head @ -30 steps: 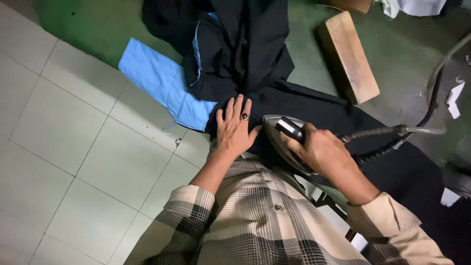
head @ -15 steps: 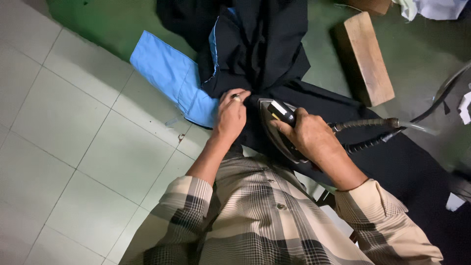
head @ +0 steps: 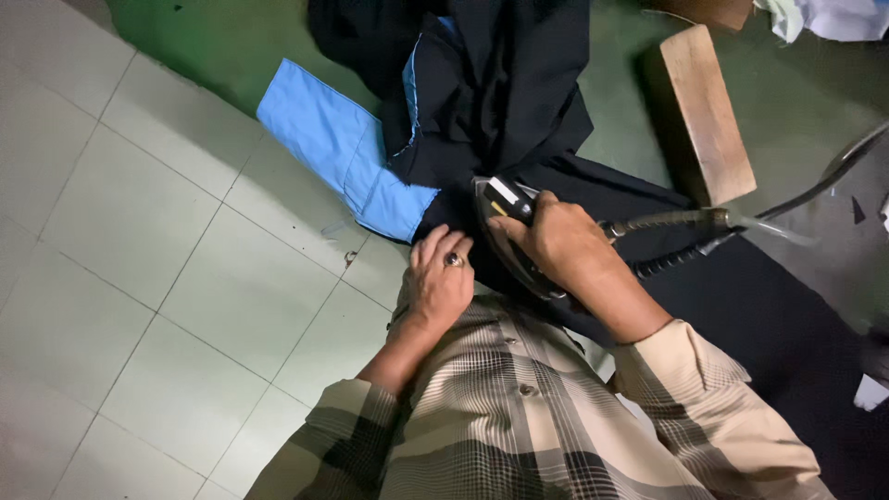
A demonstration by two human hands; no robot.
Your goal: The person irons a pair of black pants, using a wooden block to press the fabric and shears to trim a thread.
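Wooden block [head: 708, 116] beside iron [head: 509, 231]

Green table [head: 231, 37] under black garment [head: 519, 102], wooden block [head: 708, 116]

A single head-worn camera looks steeply down from close above the person's own chest, facing the green counter [head: 231, 37] ahead and the tiled floor [head: 139, 306] to the left.
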